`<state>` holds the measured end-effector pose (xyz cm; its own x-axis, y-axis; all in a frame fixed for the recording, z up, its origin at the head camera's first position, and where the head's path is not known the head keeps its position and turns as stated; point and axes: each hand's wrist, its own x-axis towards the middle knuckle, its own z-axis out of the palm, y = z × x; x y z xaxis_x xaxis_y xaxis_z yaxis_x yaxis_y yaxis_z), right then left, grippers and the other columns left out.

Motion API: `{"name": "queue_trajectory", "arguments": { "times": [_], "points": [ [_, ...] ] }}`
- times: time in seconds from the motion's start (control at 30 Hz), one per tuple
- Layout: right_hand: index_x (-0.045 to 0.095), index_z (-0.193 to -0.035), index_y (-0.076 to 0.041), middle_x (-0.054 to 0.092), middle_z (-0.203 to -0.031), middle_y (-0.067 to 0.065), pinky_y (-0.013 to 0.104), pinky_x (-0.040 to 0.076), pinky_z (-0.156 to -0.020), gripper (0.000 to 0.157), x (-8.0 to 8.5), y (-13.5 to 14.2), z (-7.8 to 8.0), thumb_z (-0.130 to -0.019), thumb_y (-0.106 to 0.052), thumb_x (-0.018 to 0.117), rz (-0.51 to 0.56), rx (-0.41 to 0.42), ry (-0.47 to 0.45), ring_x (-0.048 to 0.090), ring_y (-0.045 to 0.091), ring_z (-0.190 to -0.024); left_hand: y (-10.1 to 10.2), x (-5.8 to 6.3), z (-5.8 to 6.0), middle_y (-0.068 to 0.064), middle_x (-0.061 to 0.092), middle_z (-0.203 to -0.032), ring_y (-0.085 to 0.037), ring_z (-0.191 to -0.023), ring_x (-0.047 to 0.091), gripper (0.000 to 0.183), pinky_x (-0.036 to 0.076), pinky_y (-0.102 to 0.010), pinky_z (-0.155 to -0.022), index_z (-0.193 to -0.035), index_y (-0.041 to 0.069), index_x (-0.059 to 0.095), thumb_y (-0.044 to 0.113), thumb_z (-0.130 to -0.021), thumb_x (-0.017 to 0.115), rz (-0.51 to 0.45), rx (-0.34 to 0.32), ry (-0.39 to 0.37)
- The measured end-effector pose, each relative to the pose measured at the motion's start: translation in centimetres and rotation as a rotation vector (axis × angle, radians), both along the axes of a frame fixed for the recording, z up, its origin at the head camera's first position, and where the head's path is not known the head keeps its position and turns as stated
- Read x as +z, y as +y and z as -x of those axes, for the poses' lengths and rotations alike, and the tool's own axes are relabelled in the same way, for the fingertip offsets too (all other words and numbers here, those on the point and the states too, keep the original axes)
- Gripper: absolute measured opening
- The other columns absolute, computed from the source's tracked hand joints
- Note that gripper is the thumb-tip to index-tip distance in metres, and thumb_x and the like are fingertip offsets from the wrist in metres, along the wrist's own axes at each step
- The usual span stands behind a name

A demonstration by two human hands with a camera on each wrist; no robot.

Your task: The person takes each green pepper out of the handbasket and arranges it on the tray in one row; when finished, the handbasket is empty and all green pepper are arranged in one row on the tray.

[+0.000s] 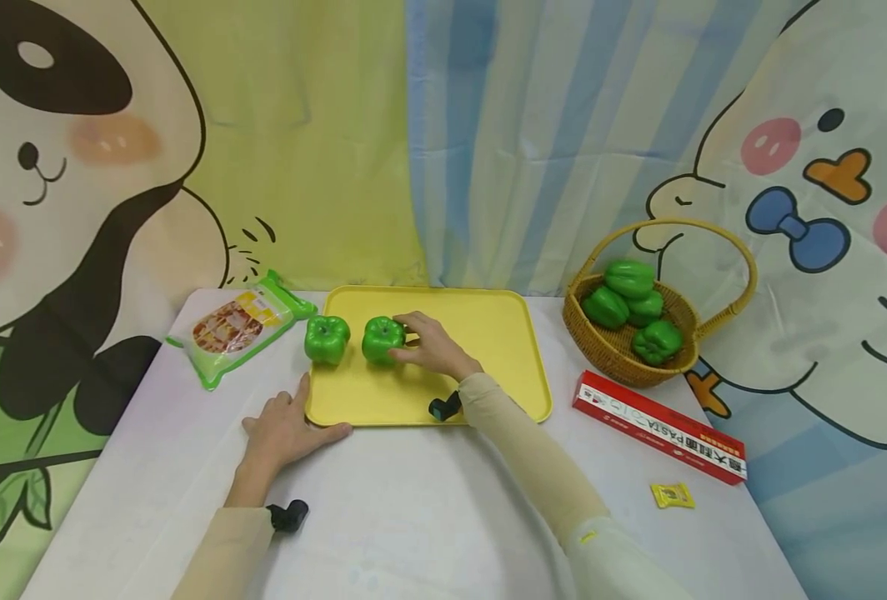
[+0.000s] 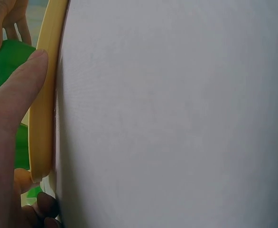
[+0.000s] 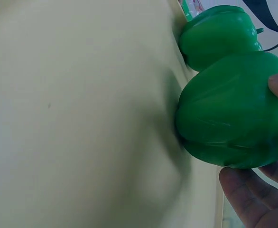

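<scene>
Two green bell peppers are at the left part of a yellow tray (image 1: pixel 458 400). My right hand (image 1: pixel 436 346) holds the bell pepper (image 1: pixel 382 340) on the right, with the thumb on one side and fingertips on the other. In the right wrist view this bell pepper (image 3: pixel 231 111) appears close to the tray surface; whether it touches is unclear. The other bell pepper (image 1: pixel 327 339) stands at the tray's left edge. My left hand (image 1: pixel 282 429) rests at the tray's front left corner, its thumb (image 2: pixel 27 80) lying along the front rim and its fingers by the left side.
A wicker basket (image 1: pixel 601 354) with several green peppers stands at the back right. Before it lie a red pasta box (image 1: pixel 661 427) and a small yellow packet (image 1: pixel 672 495). A green-edged food bag (image 1: pixel 237 327) lies left of the tray. Printed curtains hang behind the white table.
</scene>
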<state>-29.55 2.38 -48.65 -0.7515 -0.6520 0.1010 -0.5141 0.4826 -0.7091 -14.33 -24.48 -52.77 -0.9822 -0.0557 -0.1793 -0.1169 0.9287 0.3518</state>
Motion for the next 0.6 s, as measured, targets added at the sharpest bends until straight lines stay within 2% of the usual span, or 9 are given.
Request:
{"name": "queue_trajectory", "arguments": {
  "times": [0.37,0.6],
  "points": [
    [0.042,-0.151,-0.006,0.051,-0.144,0.015,0.041,0.054,-0.102,0.069,0.2,-1.5,0.2,-0.094,-0.032,0.071,-0.014,0.02,-0.012,0.059,0.032,-0.127,0.0,0.1,-0.2,-0.028,0.055,-0.118,-0.043,-0.109,0.054,0.137,0.031,-0.082,-0.088,-0.161,0.005,0.015,0.094,-0.066,0.057,-0.002,-0.001,0.004],
    [0.041,-0.151,-0.006,0.051,-0.144,0.014,0.035,0.054,-0.101,0.068,0.3,-2.2,0.3,-0.094,-0.031,0.071,-0.024,0.022,-0.003,0.059,0.03,-0.127,0.0,0.1,-0.3,-0.027,0.056,-0.118,-0.042,-0.107,0.054,0.137,0.032,-0.079,-0.087,-0.161,0.006,0.015,0.093,-0.066,0.058,-0.007,0.0,0.022]
  ]
}}
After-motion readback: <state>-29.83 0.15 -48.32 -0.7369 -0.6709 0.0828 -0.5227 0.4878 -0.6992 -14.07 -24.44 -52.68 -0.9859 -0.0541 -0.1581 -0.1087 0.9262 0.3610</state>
